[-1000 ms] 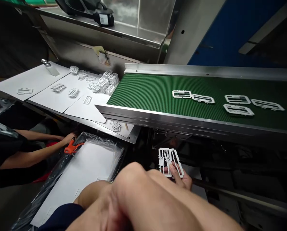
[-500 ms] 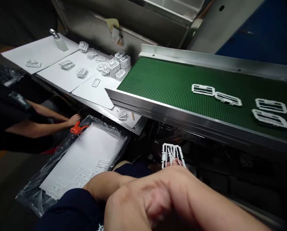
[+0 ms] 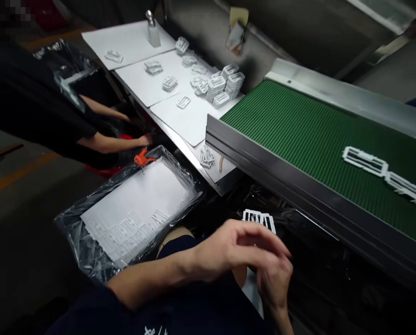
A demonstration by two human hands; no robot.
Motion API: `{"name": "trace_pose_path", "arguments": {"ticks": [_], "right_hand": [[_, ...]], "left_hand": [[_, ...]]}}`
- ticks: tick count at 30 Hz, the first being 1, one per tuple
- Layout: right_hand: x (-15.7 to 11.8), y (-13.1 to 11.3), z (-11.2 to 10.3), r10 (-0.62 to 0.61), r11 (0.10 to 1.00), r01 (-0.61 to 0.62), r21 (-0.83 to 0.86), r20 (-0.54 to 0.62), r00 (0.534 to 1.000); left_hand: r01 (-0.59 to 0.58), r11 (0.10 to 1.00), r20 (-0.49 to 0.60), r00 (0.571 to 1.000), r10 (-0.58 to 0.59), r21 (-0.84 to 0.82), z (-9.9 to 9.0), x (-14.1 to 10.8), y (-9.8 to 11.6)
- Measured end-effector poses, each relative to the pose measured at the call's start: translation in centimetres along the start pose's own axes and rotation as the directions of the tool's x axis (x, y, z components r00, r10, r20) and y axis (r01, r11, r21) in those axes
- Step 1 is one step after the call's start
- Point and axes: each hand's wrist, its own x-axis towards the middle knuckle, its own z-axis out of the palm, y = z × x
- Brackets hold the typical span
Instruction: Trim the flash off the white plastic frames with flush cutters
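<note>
Low in the centre, my left hand (image 3: 234, 246) curves round, its fingers reaching right. Just behind it are several white plastic frames (image 3: 262, 217), grouped together; the hand covers their lower part and most of the grip on them. Against its fingers lies my right hand (image 3: 277, 277), fingers bent inward and partly hidden; what they hold, if anything, I cannot make out. Under my hands shows a pale flat sheet (image 3: 254, 293). To my left, a plastic-lined box (image 3: 66, 232) holds a white sheet (image 3: 159, 181) with rows of similar frames.
A green conveyor belt (image 3: 291, 125) with two frames (image 3: 365, 161) on it runs along the right. Stacks of frames (image 3: 225, 83) and a bottle (image 3: 153, 33) stand on the table (image 3: 175, 135). Orange cutters (image 3: 143, 158) lie on the box edge near a co-worker's hand (image 3: 145, 139).
The view has swung left, so the table and box sit further right. My right hand has come from close to the camera to my left hand. The co-worker's hand has shifted away from the cutters.
</note>
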Motion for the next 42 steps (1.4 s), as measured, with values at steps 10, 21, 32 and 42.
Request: {"name": "trace_pose_path", "arguments": {"ticks": [10, 21, 32, 42], "right_hand": [[-0.7, 1.6, 1.0, -0.108, 0.905, 0.083, -0.416, -0.038, 0.993], [-1.4, 1.5, 0.0, -0.102, 0.994, 0.100, -0.040, -0.056, 0.993], [-2.2, -0.6, -2.6, -0.046, 0.888, 0.142, 0.438, -0.223, 0.974], [-3.9, -0.1, -3.7, -0.007, 0.857, 0.185, 0.481, -0.348, 0.938]], "left_hand": [[-0.059, 0.961, -0.266, 0.955, 0.133, 0.269, -5.7, 5.3, -7.2], [0.064, 0.996, -0.277, 0.960, -0.046, 0.059, -4.0, 7.6, -6.2], [0.439, 0.890, 0.048, 0.898, -0.437, -0.121, -2.8, 9.0, -4.9], [0.252, 0.855, 0.194, 0.909, -0.370, 0.453, 0.6, 11.0, -5.5]]}}
